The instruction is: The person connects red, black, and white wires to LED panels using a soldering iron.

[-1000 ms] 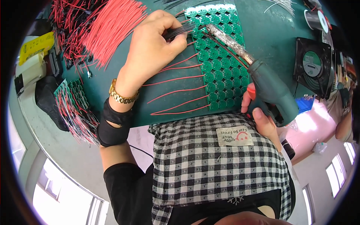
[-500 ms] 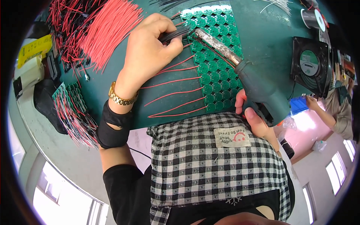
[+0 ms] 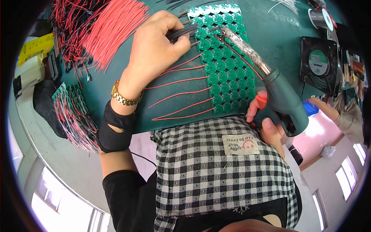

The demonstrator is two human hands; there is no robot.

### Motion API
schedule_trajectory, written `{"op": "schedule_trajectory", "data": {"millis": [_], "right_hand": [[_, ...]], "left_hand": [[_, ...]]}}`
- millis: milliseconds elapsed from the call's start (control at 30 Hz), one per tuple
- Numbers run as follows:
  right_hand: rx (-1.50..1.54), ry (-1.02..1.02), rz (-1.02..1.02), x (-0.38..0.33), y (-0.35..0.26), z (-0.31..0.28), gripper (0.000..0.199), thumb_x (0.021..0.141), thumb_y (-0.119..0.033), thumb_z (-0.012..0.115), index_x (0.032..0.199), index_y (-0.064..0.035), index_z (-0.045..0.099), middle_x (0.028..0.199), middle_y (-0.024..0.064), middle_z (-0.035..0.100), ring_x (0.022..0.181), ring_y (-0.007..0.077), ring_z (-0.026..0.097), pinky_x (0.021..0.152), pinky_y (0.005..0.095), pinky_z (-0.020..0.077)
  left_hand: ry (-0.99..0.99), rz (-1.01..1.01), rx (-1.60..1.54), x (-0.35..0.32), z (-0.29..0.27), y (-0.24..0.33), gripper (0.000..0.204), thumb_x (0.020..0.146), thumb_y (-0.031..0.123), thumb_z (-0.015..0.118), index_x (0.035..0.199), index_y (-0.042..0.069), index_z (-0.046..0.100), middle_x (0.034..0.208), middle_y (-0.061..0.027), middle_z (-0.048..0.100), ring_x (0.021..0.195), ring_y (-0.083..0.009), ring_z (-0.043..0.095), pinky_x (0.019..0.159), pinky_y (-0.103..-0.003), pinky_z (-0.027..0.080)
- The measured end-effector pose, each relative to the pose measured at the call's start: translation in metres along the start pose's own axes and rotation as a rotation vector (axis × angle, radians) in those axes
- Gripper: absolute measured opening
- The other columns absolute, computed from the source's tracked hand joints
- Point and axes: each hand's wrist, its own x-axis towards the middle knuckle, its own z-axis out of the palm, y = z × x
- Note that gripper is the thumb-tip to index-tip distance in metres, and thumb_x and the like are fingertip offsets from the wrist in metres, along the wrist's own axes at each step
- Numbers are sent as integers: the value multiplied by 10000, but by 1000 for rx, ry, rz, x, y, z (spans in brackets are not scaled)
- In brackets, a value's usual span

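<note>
My left hand [image 3: 156, 44] is closed around a bunch of thin black wires [image 3: 188, 30], whose ends reach the left edge of a green circuit board panel [image 3: 228, 87]. Small round boards in rows make up this panel. Several red wires [image 3: 177, 92] run leftward from its left side, some passing under my left hand. In my right hand [image 3: 270, 129] is a dark green soldering gun [image 3: 288, 100] with a red trigger, gripped by the handle. Its metal barrel slants over the panel, with the tip just right of the black wire ends.
Heaped red wires [image 3: 115, 33] lie at the far left. Nearer, wired boards [image 3: 73, 112] hang at the table's left edge. To the right are a black fan [image 3: 320, 65] and a solder spool [image 3: 321, 19]. A co-worker's arm [image 3: 328, 110] shows beyond.
The soldering gun has moved right and its tip has pulled back from the black wire ends. Its red trigger now shows. My left hand has stayed almost in place.
</note>
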Motion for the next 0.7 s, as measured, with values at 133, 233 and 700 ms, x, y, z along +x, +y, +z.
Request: {"op": "schedule_trajectory", "data": {"millis": [133, 233, 700], "right_hand": [[107, -25, -11, -2, 11, -5, 616, 769, -357, 661, 1201, 30, 456, 734, 129, 544, 603, 190, 532, 589, 296, 455], [142, -21, 5, -1, 17, -3, 594, 771, -342, 653, 1199, 20, 458, 750, 130, 547, 622, 191, 538, 595, 300, 459], [74, -38, 114, -9, 19, 4, 592, 776, -415, 691, 1183, -50, 462, 799, 83, 532, 692, 167, 533, 608, 290, 442]], "left_hand": [[11, 7, 40, 2, 1, 3, 117, 682, 100, 655, 740, 10, 607, 742, -79, 558, 607, -201, 538, 568, -289, 454], [39, -23, 3, 2, 4, 1, 118, 691, 98, 665, 753, 11, 615, 788, -78, 572, 620, -187, 547, 585, -284, 464], [-75, -36, 12, -3, 0, 14, 128, 656, 97, 666, 740, 13, 618, 1102, -41, 586, 738, -185, 606, 669, -286, 491]]}}
